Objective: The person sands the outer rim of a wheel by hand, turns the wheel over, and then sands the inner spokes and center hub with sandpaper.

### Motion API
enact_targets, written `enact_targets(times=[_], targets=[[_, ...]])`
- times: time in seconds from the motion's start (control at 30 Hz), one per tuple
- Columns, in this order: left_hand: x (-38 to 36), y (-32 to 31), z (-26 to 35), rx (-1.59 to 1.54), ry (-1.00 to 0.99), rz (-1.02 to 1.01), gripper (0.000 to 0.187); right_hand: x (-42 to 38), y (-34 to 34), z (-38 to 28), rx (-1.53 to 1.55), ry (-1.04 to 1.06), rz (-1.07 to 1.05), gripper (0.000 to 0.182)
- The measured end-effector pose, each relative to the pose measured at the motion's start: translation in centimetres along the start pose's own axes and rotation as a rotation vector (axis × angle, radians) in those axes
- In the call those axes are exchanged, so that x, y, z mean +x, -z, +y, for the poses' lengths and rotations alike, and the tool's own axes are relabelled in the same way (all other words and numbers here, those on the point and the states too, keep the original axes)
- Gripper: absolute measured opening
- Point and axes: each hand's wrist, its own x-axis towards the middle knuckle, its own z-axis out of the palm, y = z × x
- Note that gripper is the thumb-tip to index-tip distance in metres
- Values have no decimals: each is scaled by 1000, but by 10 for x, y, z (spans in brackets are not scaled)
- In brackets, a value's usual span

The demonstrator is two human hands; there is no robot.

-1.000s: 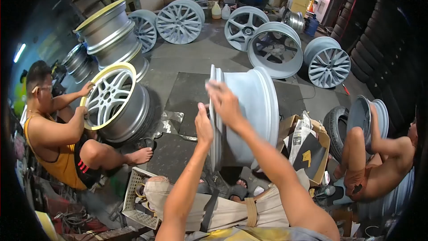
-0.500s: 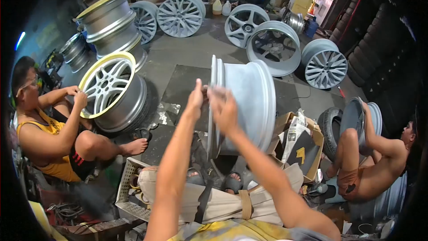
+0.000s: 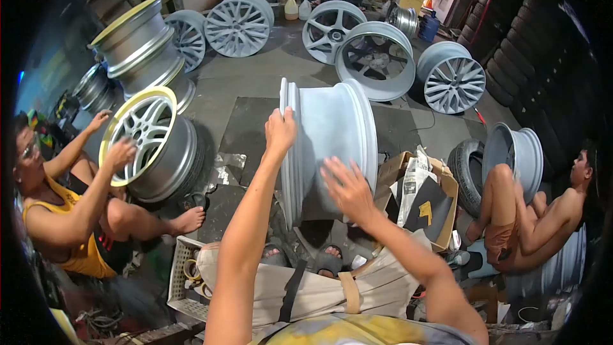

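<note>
The big pale grey metal car wheel stands up on its edge on the dark floor mat, right in front of the person's knees. It stands this way so it can be turned like a hoop, and every side can be reached.

The left hand sits at the top of the wheel's thin front rim. Its fingers curl over the rim and grip it, and this keeps the wheel from tipping over. The right hand lies flat on the wide smooth side of the wheel, lower down, with the fingers spread apart. It holds nothing and just presses on the metal.

A brown cardboard box of folded newspapers stands open just beside the wheel on the right, near enough for the right hand to reach. A white plastic crate with holes lies by the left knee.

On the left, another person's hands touch a silver wheel with a yellow band round its rim, and it stands on its edge too. On the right, a person leans on a grey wheel set inside a black tyre. More grey wheels lean on the far wall.

The print on the newspapers is too small to read, and no other writing or brand names can be made out
</note>
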Motion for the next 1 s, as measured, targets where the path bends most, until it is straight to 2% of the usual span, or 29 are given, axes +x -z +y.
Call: enact_targets(times=[0.03,0.13,0.17,0.23,0.3,0.37,0.4,0.43,0.47,0.53,0.57,0.6,0.63,0.73,0.83,0.9,0.93,1.0], targets=[[-6,3,1,9,-8,-2,48,19,-12,15,-55,20,-25,42],[-21,14,11,17,-39,15,49,103,-39,44,59,-35,77,29],[-24,12,9,27,-40,0,49,130,-58,58,112,-88,85,30],[-20,13,9,26,-16,48,51,185,-77,73,129,-355,-106,36],[-11,15,10,54,-28,32,56,209,-115,79,147,-509,71,40],[-2,11,7,46,-12,31,61,205,-109,55,225,-532,126,39],[-1,11,14,28,-17,52,65,186,-87,35,236,-486,81,38],[3,11,17,24,5,16,65,153,-91,24,269,-350,253,35],[8,7,14,19,-18,27,59,117,-82,8,202,-275,245,38],[6,6,11,10,-30,45,55,42,-54,-10,23,-71,123,40],[-3,8,18,92,-97,39,51,7,-41,-6,-32,19,30,42],[-9,10,23,174,-165,33,50,-15,-31,3,-86,109,-61,43],[-12,12,25,172,-160,32,50,-13,-19,12,-86,110,-67,43],[-23,11,26,207,-133,-7,54,33,-4,54,-190,-21,-60,39],[-34,15,27,291,-195,60,52,124,-37,116,-137,-161,-79,36],[-37,19,30,344,-148,44,52,178,-52,135,-240,-311,-375,39],[-35,21,31,349,-148,52,52,191,-68,139,-236,-305,-370,39],[-30,19,30,346,-141,36,52,198,-99,141,-202,-474,-263,40]])
